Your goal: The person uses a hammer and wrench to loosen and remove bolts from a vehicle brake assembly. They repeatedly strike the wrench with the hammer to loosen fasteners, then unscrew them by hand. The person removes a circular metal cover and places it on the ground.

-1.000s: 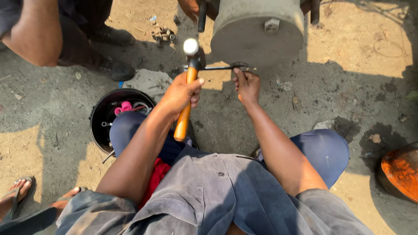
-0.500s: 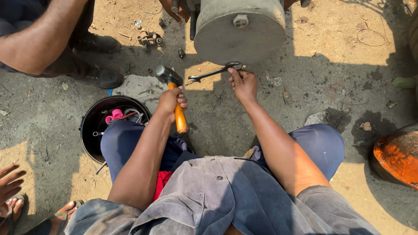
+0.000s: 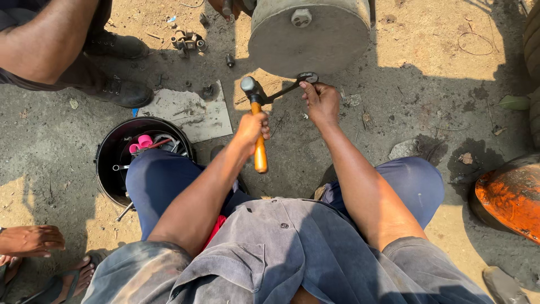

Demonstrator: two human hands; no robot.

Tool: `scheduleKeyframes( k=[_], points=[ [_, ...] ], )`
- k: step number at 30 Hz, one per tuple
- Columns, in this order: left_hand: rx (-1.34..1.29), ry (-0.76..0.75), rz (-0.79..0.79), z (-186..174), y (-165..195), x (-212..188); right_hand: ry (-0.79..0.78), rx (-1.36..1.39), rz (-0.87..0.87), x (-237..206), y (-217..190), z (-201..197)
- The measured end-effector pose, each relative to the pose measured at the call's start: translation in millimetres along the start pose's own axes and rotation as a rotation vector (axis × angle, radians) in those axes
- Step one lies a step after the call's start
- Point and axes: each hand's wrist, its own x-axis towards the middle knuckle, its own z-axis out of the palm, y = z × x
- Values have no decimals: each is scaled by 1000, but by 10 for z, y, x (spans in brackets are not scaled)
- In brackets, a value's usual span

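My left hand (image 3: 251,129) grips the orange wooden handle of a hammer (image 3: 254,121), its steel head up near a thin metal spanner (image 3: 292,85). My right hand (image 3: 320,102) holds that spanner by its ring end, right under the rim of a big grey metal drum (image 3: 309,35) lying on the dirt. The hammer head sits just left of the spanner's other end. I squat with blue trousers and a grey shirt visible below.
A black bucket (image 3: 109,163) of tools stands by my left knee, beside a flat grey sheet (image 3: 191,115). Another person's leg and boots (image 3: 115,90) are at upper left; a hand and sandalled foot (image 3: 34,242) at lower left. An orange rusty object (image 3: 509,197) lies right.
The hammer swung down and left away from the spanner, then came back up; its head now rests by the spanner's end. My right hand stayed on the spanner.
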Motion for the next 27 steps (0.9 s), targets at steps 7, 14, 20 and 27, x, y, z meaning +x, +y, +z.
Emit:
scheduleKeyframes(
  k=[7,14,20,27],
  points=[
    [21,37,113,-263,41,32,39,-262,36,30,106,-57],
    [-51,170,99,-548,-30,22,-351,320,102,8,281,453],
    [-54,153,89,-751,-268,149,-558,416,190,-316,145,891],
    [39,132,-17,-930,-207,320,-543,-340,125,-779,392,405]
  ],
)
